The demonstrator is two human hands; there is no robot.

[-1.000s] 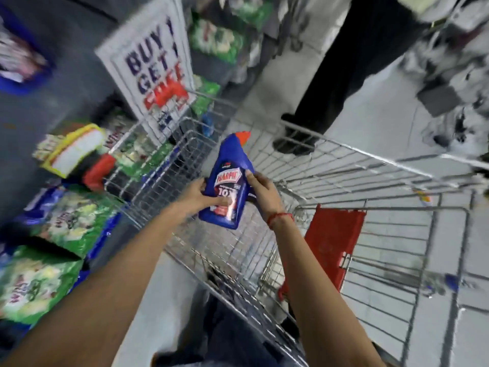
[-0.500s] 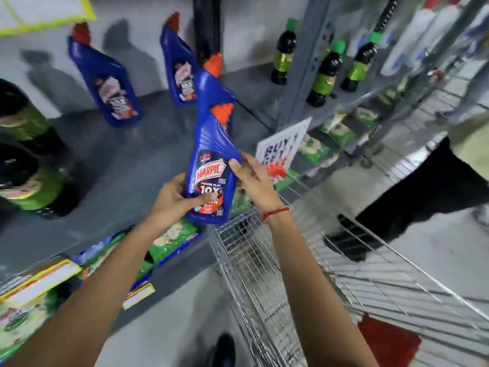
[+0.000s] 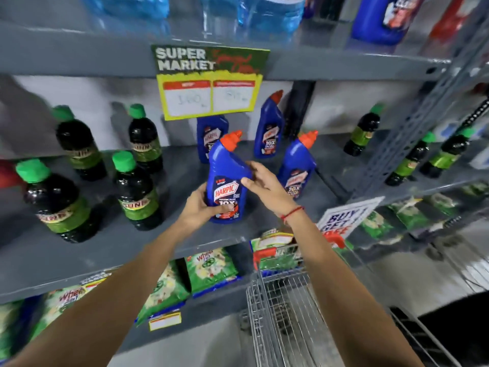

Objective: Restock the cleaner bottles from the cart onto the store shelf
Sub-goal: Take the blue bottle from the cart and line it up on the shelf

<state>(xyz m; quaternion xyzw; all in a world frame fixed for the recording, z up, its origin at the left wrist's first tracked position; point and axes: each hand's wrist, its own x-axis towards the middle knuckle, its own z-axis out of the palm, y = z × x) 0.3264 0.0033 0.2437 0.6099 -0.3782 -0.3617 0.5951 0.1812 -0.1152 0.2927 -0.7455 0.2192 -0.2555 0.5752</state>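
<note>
A blue Harpic cleaner bottle (image 3: 227, 178) with an orange-red cap stands upright near the front of the grey shelf (image 3: 185, 242). My left hand (image 3: 197, 207) grips its lower left side. My right hand (image 3: 264, 185) rests on its right side, fingers across the body. Three more blue cleaner bottles stand behind it: one at the right (image 3: 297, 165), one at the back right (image 3: 270, 125), one at the back (image 3: 210, 136) half hidden by a price sign. The wire cart (image 3: 285, 313) is below, at the lower right.
Several dark bottles with green caps (image 3: 135, 192) stand on the shelf's left, and more (image 3: 362, 131) to the right past a grey upright post (image 3: 412, 133). A price sign (image 3: 210, 83) hangs from the shelf above. Detergent bags (image 3: 211, 268) fill the lower shelf.
The view swung from the cart up to the shelf. Both hands carried the blue bottle from above the cart onto the shelf surface, in front of the other blue bottles.
</note>
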